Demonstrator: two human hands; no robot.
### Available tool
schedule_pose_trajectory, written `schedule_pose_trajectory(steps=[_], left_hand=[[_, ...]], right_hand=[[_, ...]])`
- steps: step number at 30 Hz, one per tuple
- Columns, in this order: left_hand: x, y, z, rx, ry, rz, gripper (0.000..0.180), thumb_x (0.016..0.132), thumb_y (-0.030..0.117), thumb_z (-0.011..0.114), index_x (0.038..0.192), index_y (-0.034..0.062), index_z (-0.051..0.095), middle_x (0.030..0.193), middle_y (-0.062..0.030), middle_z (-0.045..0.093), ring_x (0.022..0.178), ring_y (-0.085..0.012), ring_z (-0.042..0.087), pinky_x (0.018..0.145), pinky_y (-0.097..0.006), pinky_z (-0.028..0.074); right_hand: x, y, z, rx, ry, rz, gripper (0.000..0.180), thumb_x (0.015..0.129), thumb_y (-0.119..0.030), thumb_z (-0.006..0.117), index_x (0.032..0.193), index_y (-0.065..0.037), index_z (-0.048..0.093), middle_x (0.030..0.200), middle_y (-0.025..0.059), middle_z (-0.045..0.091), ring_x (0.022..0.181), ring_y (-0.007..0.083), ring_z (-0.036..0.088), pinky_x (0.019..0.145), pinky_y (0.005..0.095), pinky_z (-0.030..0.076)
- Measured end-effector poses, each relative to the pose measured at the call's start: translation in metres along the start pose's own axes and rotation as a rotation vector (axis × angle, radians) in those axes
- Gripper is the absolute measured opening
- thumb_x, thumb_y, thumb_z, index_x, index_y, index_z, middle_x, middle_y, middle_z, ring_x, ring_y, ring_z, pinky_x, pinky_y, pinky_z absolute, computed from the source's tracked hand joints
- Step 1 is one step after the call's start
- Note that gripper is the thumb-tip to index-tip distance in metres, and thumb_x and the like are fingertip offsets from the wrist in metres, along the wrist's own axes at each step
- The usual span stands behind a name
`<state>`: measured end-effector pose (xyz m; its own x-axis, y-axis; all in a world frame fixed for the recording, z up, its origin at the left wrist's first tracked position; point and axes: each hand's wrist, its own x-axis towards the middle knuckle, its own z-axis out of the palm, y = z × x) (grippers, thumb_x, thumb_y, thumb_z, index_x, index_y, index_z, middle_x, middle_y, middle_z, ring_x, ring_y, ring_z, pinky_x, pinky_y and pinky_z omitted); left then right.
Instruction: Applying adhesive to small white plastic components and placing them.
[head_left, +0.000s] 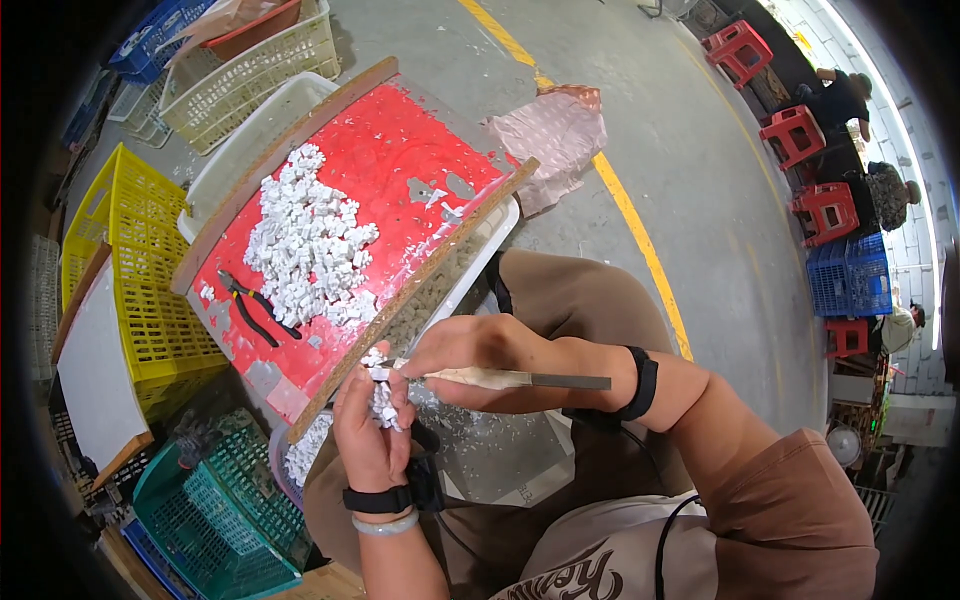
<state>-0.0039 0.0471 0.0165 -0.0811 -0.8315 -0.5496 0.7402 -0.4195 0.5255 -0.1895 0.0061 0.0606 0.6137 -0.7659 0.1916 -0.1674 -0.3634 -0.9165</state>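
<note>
My left hand (362,430) is cupped palm up, its fingers curled around several small white plastic pieces (384,408). In my right hand (485,350) is a narrow flat blade tool (570,381), its middle wrapped in pale material and its bare grey end pointing back toward my wrist. The tool's other end meets the white pieces at my left fingertips; its tip is too small to make out. Just beyond my hands lies a red-topped board (400,130) with wooden edge strips, bearing a heap of white pieces (305,245). Cutting pliers (255,308) with black and yellow handles rest beside the heap.
A white tub (505,225) sits under the board. Yellow (150,270), green (215,510) and cream (245,85) crates stand to the left. A crumpled pinkish sack (555,140) lies on the floor. Red stools (825,212) and several people are far right.
</note>
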Motion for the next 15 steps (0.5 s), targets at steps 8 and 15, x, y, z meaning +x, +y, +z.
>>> schedule_pose_trajectory(steps=[8,15], left_hand=[[0.0,-0.001,0.0,0.039,-0.02,0.01,0.037,0.094,0.017,0.046,0.121,-0.0081,0.048,0.076,-0.007,0.055,0.06,-0.0098,0.049,0.043,-0.02,0.04],[0.0,0.002,0.005,-0.056,0.017,-0.013,0.037,0.094,0.018,0.045,0.123,-0.0057,0.046,0.078,-0.0076,0.055,0.061,-0.0103,0.05,0.043,-0.02,0.04]], right_hand=[[0.003,-0.004,-0.002,-0.022,-0.031,-0.025,0.02,0.084,-0.014,0.047,0.091,-0.001,0.061,0.089,0.0154,0.062,0.087,0.034,0.058,0.078,0.0413,0.048],[-0.009,0.002,0.003,-0.098,0.13,-0.191,0.028,0.078,-0.002,0.061,0.105,-0.008,0.059,0.088,0.0121,0.057,0.084,0.0312,0.058,0.074,0.0363,0.05]])
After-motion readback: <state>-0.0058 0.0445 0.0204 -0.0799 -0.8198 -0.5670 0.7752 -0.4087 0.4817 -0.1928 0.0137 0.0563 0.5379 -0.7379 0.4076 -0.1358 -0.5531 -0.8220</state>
